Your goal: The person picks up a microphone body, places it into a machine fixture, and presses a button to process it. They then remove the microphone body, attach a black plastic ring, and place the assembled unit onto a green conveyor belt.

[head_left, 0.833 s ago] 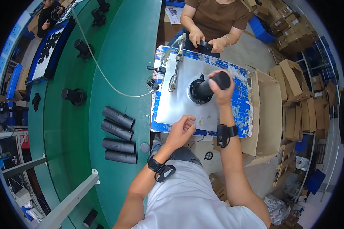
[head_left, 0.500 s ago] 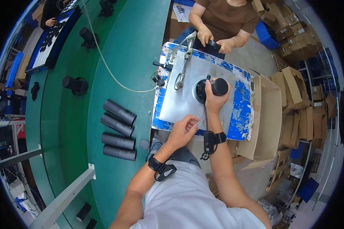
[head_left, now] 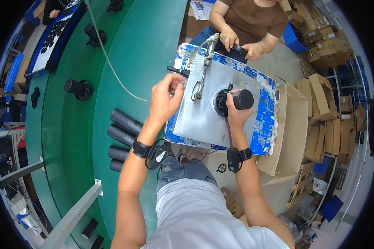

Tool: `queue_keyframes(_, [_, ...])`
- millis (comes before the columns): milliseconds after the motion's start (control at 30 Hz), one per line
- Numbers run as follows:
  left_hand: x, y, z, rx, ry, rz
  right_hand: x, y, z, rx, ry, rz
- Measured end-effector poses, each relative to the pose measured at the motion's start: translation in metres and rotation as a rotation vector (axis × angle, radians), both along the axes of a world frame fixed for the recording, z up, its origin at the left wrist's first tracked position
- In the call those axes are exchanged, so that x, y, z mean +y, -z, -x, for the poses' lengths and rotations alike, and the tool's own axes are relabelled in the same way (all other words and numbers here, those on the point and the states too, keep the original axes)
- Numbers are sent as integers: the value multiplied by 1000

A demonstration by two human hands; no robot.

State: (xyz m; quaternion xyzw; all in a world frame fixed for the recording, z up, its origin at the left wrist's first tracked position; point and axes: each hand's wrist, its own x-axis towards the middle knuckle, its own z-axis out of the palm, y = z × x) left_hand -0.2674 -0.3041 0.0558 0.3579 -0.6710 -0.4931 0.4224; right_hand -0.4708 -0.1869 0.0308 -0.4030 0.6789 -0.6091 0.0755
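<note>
My right hand (head_left: 237, 114) is wrapped round a black cylinder (head_left: 244, 99), tilted over a round black base (head_left: 221, 103) on the metal plate (head_left: 195, 120). My left hand (head_left: 166, 99) is raised over the plate's left edge, its fingers loosely bent and apart from the thumb, holding nothing that I can see. Just beyond its fingertips is a black-handled lever valve (head_left: 178, 71). Between my hands, a metal air cylinder (head_left: 204, 68) with a rod end stands over the plate.
Several ribbed black cylinders (head_left: 121, 135) lie on the green bench (head_left: 153, 45) at left, partly behind my left forearm. A thin hose (head_left: 112, 68) crosses the bench. Opposite, a person (head_left: 253, 25) holds a black ring (head_left: 239, 49). A cardboard box (head_left: 293, 128) stands right of the worn blue stand (head_left: 264, 120).
My left hand has moved up and left, from the plate's near edge to beside the lever valve. My right hand stays on the black cylinder, which looks slightly shifted in view.
</note>
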Motion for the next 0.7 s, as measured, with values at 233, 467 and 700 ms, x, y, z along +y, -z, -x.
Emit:
queue_keyframes(233, [-90, 68, 30, -620, -155, 455, 2, 3, 26, -107, -417, 9])
queue_keyframes(467, [-100, 46, 48, -1191, 241, 99, 2, 6, 26, -124, -354, 47])
queue_keyframes(700, [-107, 51, 48, -1091, 234, 39, 4, 7, 36, -37, -384, 35])
